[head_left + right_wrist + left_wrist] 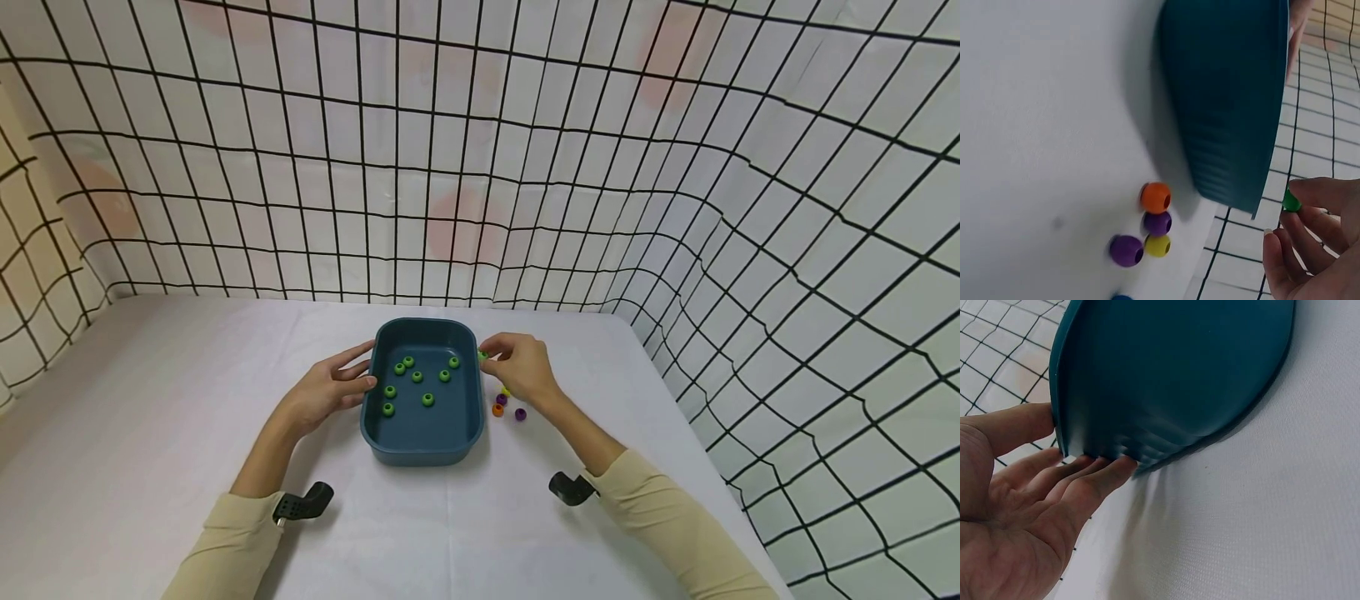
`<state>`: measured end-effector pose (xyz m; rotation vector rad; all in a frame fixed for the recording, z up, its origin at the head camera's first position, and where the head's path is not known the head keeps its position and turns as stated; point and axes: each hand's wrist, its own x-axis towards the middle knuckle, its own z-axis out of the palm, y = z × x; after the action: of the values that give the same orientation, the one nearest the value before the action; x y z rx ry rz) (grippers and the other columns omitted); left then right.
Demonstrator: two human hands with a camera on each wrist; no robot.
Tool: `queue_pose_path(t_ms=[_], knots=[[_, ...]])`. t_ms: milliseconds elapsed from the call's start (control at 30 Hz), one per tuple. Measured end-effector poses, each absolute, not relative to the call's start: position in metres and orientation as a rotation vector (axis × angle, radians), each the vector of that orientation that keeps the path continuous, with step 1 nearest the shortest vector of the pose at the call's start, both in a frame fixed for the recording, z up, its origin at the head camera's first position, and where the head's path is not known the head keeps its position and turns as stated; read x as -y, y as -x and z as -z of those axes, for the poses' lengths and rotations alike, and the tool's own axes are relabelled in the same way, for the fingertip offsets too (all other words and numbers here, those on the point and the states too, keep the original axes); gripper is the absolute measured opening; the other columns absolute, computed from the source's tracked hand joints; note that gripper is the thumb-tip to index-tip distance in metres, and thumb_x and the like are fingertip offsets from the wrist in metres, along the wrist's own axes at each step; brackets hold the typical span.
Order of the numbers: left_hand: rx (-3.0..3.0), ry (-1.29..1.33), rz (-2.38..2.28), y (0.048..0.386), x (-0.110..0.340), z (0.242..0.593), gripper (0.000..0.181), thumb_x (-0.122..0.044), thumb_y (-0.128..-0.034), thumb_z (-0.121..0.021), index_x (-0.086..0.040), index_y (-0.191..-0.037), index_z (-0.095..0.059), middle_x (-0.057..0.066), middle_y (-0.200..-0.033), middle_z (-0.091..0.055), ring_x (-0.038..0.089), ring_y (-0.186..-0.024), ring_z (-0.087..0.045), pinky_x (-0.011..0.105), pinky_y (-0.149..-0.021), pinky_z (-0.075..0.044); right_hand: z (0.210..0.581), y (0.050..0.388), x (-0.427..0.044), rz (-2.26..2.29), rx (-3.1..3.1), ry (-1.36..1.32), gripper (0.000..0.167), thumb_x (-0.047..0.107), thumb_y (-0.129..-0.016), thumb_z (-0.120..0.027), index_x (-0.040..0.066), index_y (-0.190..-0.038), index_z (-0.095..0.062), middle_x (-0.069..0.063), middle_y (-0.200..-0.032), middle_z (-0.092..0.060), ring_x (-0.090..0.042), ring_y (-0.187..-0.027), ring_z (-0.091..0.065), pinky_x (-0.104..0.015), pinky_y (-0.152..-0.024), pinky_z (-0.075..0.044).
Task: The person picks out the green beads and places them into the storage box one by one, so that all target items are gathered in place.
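Note:
A blue-green tub (pixel 423 429) stands on the white cloth with several green beads (pixel 428 400) scattered over its floor. At its left side my left hand (pixel 321 393) rests against it, thumb at the rim and fingertips touching the outer wall in the left wrist view. Just outside the right rim, my right hand (pixel 521 367) pinches one green bead (pixel 1291 200) between thumb and fingertips. Below that hand lie an orange bead (pixel 1155 197), a yellow bead (pixel 1158 245) and two purple beads (pixel 1126 250). Part of a blue bead (pixel 1122 297) shows at the right wrist view's lower edge.
A black grid net (pixel 450 167) in front of pale sheeting closes off the back and both sides of the table (pixel 187 375). Each sleeve cuff carries a black wrist camera (pixel 303 502).

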<state>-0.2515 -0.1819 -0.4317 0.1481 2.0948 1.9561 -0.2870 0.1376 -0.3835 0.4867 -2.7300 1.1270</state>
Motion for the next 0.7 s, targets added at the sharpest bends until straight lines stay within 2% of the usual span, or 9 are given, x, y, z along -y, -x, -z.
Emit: queue_pose_path(t_ms=[333,467,700], knots=[[-2.088,-0.155,-1.958,0.253,0.182,0.434,0.076,-0.013,-0.0990,-0.066,-0.021,-0.163,-0.026,0.022,-0.164,-0.027,0.039,-0.143,-0.044,0.039,-0.103,-0.054,0.387,0.280,-0.126,-1.166,2.714,-0.605,0.014,0.009,-0.086,-0.078,0.007,-0.100,-0.078,-0.006,-0.090,-0.077,-0.020,-0.077,-0.069,-0.025,-0.061,-0.054],[-2.093,-0.159,-1.952,0.253,0.182,0.434,0.076,-0.013,-0.0992,-0.066,-0.021,-0.163,-0.026,0.022,-0.165,-0.026,0.039,-0.143,-0.044,0.041,-0.104,-0.052,0.390,0.279,-0.124,-1.156,2.722,-0.621,0.014,0.009,-0.086,-0.078,0.007,-0.099,-0.078,-0.004,-0.087,-0.076,-0.016,-0.074,-0.067,-0.025,-0.060,-0.052],[-2.101,-0.157,-1.949,0.253,0.182,0.433,0.075,-0.013,-0.0993,-0.065,-0.021,-0.163,-0.025,0.022,-0.165,-0.026,0.039,-0.144,-0.043,0.043,-0.105,-0.050,0.393,0.278,-0.124,-1.136,2.744,-0.613,0.016,0.009,-0.085,-0.079,0.006,-0.100,-0.078,-0.003,-0.087,-0.077,-0.014,-0.075,-0.066,-0.025,-0.061,-0.052]])
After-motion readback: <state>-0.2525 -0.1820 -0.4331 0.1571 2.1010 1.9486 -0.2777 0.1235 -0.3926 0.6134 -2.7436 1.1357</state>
